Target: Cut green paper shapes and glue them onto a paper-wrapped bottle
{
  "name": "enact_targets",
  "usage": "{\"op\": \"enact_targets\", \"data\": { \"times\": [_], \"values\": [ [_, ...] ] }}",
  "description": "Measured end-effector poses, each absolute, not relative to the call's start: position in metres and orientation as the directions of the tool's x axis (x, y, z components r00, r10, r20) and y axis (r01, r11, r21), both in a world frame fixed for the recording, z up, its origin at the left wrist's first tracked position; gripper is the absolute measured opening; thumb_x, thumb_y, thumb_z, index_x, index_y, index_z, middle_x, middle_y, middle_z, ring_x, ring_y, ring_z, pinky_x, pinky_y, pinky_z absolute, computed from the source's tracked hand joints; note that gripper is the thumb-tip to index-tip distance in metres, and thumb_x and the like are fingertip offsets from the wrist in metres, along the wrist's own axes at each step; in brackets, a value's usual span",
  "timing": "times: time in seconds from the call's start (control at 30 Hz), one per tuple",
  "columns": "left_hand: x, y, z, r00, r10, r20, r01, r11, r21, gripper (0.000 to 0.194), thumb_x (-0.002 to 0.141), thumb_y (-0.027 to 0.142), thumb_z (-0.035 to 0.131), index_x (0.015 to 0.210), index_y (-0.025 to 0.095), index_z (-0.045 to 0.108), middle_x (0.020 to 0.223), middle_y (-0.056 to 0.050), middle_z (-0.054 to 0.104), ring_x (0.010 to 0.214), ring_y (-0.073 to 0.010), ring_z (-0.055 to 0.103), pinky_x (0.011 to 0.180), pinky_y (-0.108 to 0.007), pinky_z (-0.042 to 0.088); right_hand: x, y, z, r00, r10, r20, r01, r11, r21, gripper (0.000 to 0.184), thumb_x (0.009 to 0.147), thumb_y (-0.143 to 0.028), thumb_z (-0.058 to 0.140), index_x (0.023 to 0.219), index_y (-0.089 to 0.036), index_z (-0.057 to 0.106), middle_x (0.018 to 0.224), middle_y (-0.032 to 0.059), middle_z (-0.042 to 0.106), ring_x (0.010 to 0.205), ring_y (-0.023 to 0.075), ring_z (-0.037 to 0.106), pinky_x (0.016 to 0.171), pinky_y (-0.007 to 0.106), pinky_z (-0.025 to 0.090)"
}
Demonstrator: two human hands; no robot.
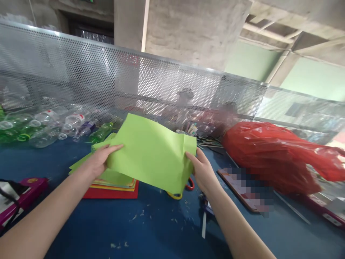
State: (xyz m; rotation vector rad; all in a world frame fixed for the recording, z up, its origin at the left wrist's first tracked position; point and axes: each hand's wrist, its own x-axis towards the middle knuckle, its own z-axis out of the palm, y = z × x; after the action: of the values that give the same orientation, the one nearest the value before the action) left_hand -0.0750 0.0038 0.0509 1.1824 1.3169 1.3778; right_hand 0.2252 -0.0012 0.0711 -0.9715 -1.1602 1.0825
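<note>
A light green sheet of paper is held up above the blue table between both hands. My left hand grips its left edge, thumb lying on top. My right hand pinches the right edge, where the paper curls slightly. Below the sheet lies a stack of coloured paper, green on top and red at the bottom. Scissor handles, yellow and red, peek out from under the sheet's lower corner.
Several empty plastic bottles lie at the back left along a perforated metal screen. A red plastic bag fills the right side, next to a flat card. A purple box sits at the left edge. Paper scraps dot the table.
</note>
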Motion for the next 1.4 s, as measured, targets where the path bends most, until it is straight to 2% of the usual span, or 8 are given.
{"op": "enact_targets", "data": {
  "times": [0.2, 0.27, 0.37, 0.57, 0.77, 0.87, 1.0, 1.4],
  "values": [
    [-0.102, 0.001, 0.061, -0.088, 0.984, -0.156, -0.194, 0.137, 0.971, 0.036, 0.067, 0.038, 0.075, 0.096, 0.018, 0.067, 0.089, -0.007, 0.075, 0.082, -0.0265, 0.071, 0.073, -0.037, 0.059, 0.226, 0.004, 0.059, 0.05, 0.907, 0.419, 0.171, 0.405, -0.898, 0.031, 0.077, -0.035, 0.064, 0.105, -0.026, 0.054, 0.086, 0.0013, 0.071, 0.067, 0.0217, 0.067, 0.062, 0.035, 0.054],
    [-0.102, -0.002, 0.06, -0.036, 0.997, -0.065, -0.276, 0.053, 0.96, 0.042, 0.078, 0.055, 0.058, 0.096, 0.018, 0.066, 0.087, -0.005, 0.075, 0.088, -0.0268, 0.069, 0.08, -0.04, 0.056, 0.221, 0.001, 0.061, 0.035, 0.908, 0.417, 0.049, 0.415, -0.908, 0.03, 0.079, -0.036, 0.063, 0.106, -0.026, 0.054, 0.09, 0.0018, 0.071, 0.072, 0.0221, 0.068, 0.064, 0.035, 0.055],
    [-0.092, -0.011, 0.061, 0.121, 0.984, 0.131, -0.405, -0.072, 0.911, 0.078, 0.081, 0.077, 0.018, 0.107, 0.018, 0.062, 0.099, -0.004, 0.073, 0.106, -0.0327, 0.061, 0.089, -0.049, 0.049, 0.217, -0.003, 0.065, 0.105, 0.93, 0.352, -0.186, 0.366, -0.912, 0.032, 0.077, -0.034, 0.066, 0.107, -0.028, 0.054, 0.095, 0.0003, 0.071, 0.075, 0.0215, 0.069, 0.066, 0.034, 0.056],
    [-0.058, -0.025, 0.061, 0.467, 0.86, 0.208, -0.617, 0.148, 0.773, 0.099, 0.063, 0.089, 0.034, 0.136, 0.023, 0.043, 0.133, -0.01, 0.056, 0.13, -0.0397, 0.038, 0.103, -0.057, 0.031, 0.218, 0.002, 0.064, 0.222, 0.971, 0.087, -0.469, 0.184, -0.864, 0.033, 0.07, -0.022, 0.066, 0.102, -0.026, 0.058, 0.092, -0.0008, 0.074, 0.074, 0.0199, 0.07, 0.064, 0.031, 0.057],
    [-0.03, -0.033, 0.049, 0.595, 0.787, 0.161, -0.531, 0.235, 0.814, 0.078, 0.063, 0.052, 0.077, 0.13, 0.022, 0.051, 0.132, -0.011, 0.057, 0.129, -0.0331, 0.043, 0.108, -0.047, 0.031, 0.211, 0.0, 0.059, 0.187, 0.981, 0.055, -0.466, 0.138, -0.874, 0.032, 0.071, -0.02, 0.066, 0.102, -0.025, 0.061, 0.088, -0.0013, 0.075, 0.076, 0.0198, 0.07, 0.065, 0.029, 0.057],
    [-0.01, -0.042, 0.046, 0.464, 0.886, -0.008, -0.503, 0.271, 0.821, 0.056, 0.078, 0.032, 0.07, 0.13, 0.023, 0.05, 0.131, -0.008, 0.059, 0.123, -0.0268, 0.051, 0.103, -0.04, 0.042, 0.204, -0.005, 0.058, 0.117, 0.992, 0.041, -0.447, 0.09, -0.89, 0.029, 0.072, -0.021, 0.067, 0.101, -0.023, 0.064, 0.09, 0.0004, 0.075, 0.08, 0.0208, 0.07, 0.07, 0.03, 0.057],
    [0.006, -0.048, 0.043, 0.287, 0.945, -0.156, -0.43, 0.273, 0.86, 0.057, 0.077, 0.017, 0.071, 0.13, 0.022, 0.05, 0.125, -0.009, 0.063, 0.113, -0.0273, 0.059, 0.092, -0.04, 0.053, 0.202, -0.006, 0.058, 0.046, 0.998, -0.032, -0.441, -0.008, -0.898, 0.021, 0.079, -0.028, 0.064, 0.098, -0.018, 0.066, 0.091, 0.0058, 0.075, 0.084, 0.0222, 0.071, 0.073, 0.031, 0.057],
    [0.006, -0.044, 0.033, 0.339, 0.931, -0.133, -0.43, 0.279, 0.859, 0.039, 0.078, 0.013, 0.069, 0.115, 0.021, 0.064, 0.116, -0.005, 0.069, 0.107, -0.0216, 0.063, 0.09, -0.029, 0.054, 0.204, -0.002, 0.058, 0.019, 0.998, -0.057, -0.402, -0.045, -0.915, 0.019, 0.088, -0.032, 0.055, 0.098, -0.02, 0.066, 0.096, 0.0055, 0.075, 0.083, 0.0211, 0.071, 0.071, 0.032, 0.059]
  ]
}}
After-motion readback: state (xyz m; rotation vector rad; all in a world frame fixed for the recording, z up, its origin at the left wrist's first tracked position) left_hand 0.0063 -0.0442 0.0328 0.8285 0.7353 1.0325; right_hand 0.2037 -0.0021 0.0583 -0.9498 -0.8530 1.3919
